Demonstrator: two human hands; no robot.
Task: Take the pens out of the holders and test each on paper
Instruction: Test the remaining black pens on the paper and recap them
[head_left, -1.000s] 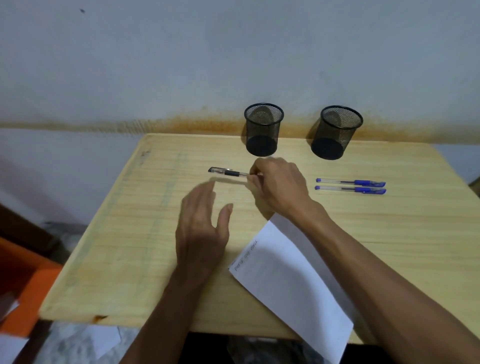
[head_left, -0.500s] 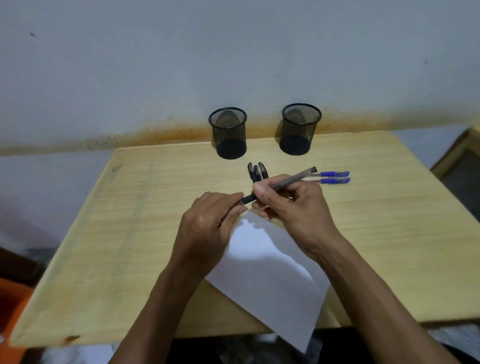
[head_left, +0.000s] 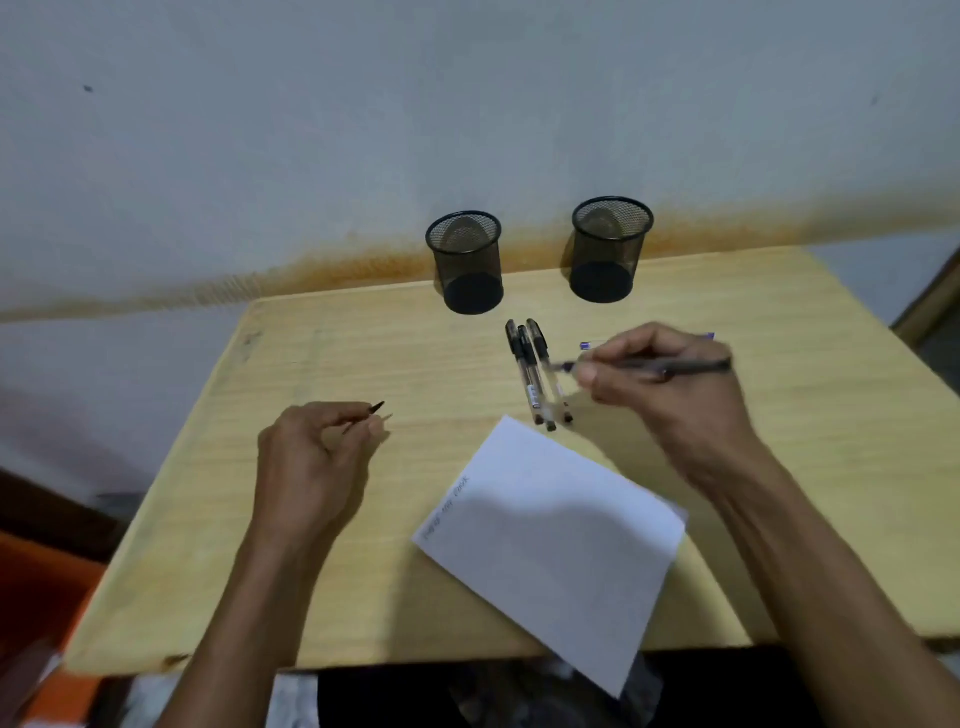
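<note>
Two bare hands work above a pale wooden counter (head_left: 322, 545) that stands against a grey wall with a rusty stain along its foot. Farthest left, the left hand (head_left: 306, 467) hovers just over the wood, its fingers (head_left: 358, 423) curled in and pinched on a small dark pen cap (head_left: 376, 408), whose pointed end sticks out past the fingertips. Right of it, at the back edge of the counter, stands the left mesh holder (head_left: 467, 265), upright and black, with no pen inside. Just in front of that holder and a little to the right, three black pens (head_left: 535, 374) lie side by side on the wood, touching one another, caps toward the wall. Below them a white sheet of paper (head_left: 561, 540) lies tilted, its near corner hanging over the front edge of the counter; a faint line of writing runs along its left edge. The right mesh holder (head_left: 610, 249) stands upright at the back, also empty. The right hand (head_left: 670, 384) is raised beyond the far end of the paper, fingers closed around an uncapped black pen (head_left: 691, 368) held nearly level, tip pointing left toward the three lying pens. Behind the knuckles a blue pen (head_left: 592, 345) is partly hidden.
</note>
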